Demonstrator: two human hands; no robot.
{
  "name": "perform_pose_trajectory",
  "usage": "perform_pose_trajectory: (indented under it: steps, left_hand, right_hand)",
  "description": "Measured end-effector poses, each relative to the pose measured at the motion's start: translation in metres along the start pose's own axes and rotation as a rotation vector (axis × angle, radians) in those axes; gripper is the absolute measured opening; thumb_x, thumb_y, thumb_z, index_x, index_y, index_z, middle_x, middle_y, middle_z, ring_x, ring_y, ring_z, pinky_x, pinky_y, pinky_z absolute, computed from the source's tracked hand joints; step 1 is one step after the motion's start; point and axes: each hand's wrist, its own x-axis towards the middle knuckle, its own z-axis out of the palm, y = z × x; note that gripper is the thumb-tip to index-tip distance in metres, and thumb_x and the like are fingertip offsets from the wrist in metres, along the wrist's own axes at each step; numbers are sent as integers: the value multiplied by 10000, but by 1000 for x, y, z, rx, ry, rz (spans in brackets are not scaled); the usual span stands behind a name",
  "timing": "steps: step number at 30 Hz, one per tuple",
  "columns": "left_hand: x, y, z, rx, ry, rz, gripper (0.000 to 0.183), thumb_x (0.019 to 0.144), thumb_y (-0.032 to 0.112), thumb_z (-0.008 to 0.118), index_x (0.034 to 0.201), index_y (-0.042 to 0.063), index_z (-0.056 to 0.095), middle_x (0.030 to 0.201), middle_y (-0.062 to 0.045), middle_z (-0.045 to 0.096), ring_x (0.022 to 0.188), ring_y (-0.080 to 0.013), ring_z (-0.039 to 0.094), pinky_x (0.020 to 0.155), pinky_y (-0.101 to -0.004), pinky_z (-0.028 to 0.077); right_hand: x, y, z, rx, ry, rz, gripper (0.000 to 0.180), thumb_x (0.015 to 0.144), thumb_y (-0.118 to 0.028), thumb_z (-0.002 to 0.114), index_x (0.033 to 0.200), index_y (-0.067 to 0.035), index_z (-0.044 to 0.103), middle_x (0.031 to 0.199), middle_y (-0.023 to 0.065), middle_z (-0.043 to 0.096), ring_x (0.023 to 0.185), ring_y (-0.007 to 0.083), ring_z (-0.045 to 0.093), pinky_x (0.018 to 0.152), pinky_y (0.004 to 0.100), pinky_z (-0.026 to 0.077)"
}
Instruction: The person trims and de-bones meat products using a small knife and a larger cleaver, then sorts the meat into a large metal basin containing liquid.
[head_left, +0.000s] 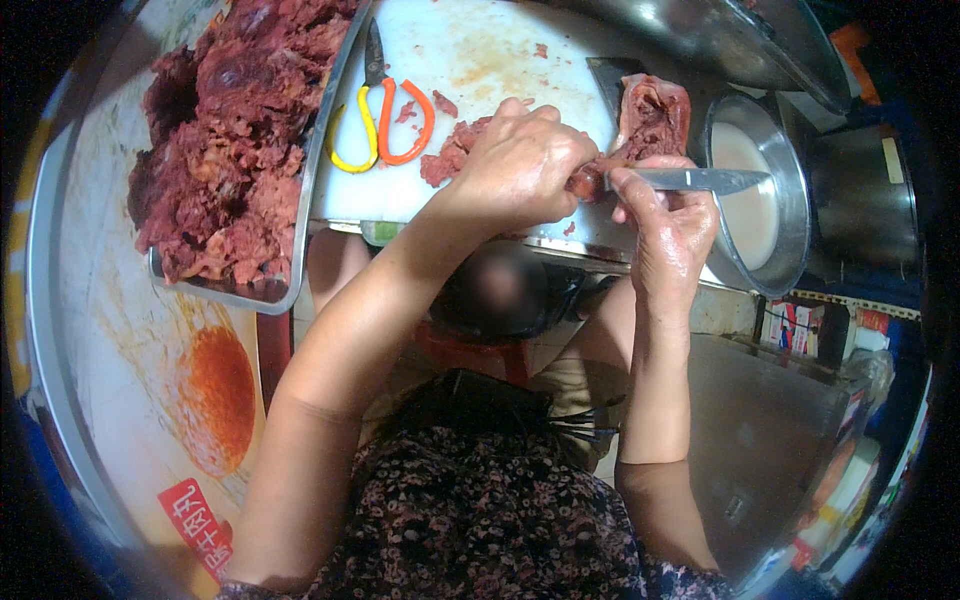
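My left hand (529, 165) is closed around a small reddish lump of meat (589, 184) at the right side of the white cutting board (465, 45). Between thumb and fingers, my right hand (667, 217) grips a metal knife (701, 179), its pointed end towards the right. The knife's other end is by the lump, though my fingers partly hide the contact. Just beyond my right hand lies a larger piece of meat with a pale rim (654, 112). Shredded meat (452, 154) rests on the board, partly behind my left hand.
Scissors (382, 124) with one yellow and one orange handle lie on the board. A metal tray (301, 247) heaped with dark red meat (240, 127) stands left. On the right are a metal bowl (799, 202) of whitish liquid and a dark pot (862, 195).
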Motion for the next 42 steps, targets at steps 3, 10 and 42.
perform_pose_trajectory:
  steps: [3, 10, 42]
  left_hand:
    - [1, 1, 0, 14, -8, -17, 136, 661, 127, 655, 781, 108, 718, 786, -78, 702, 880, -301, 618, 821, -432, 397]
    - [3, -1, -2, 1, -76, -53, 222, 676, 160, 677, 887, 109, 719, 832, -68, 690, 905, -302, 598, 837, -426, 410]
    - [8, -4, -1, -6, -74, -28, 146, 709, 200, 678, 782, 77, 706, 804, -184, 678, 901, -370, 626, 847, -458, 417]
  right_hand:
    - [7, 12, 5, -271, 108, -173, 116, 837, -13, 738, 882, 9, 634, 771, 48, 647, 660, 106, 574, 605, 251, 469]
    - [-5, -2, 4, -72, -155, 190, 141, 807, -15, 743, 878, 1, 621, 709, 16, 623, 627, 91, 540, 589, 241, 450]
    - [-35, 1, -6, -1364, -294, -250, 947, 679, 40, 703, 1536, -167, 357, 909, 195, 677, 858, 389, 670, 1006, 467, 471]
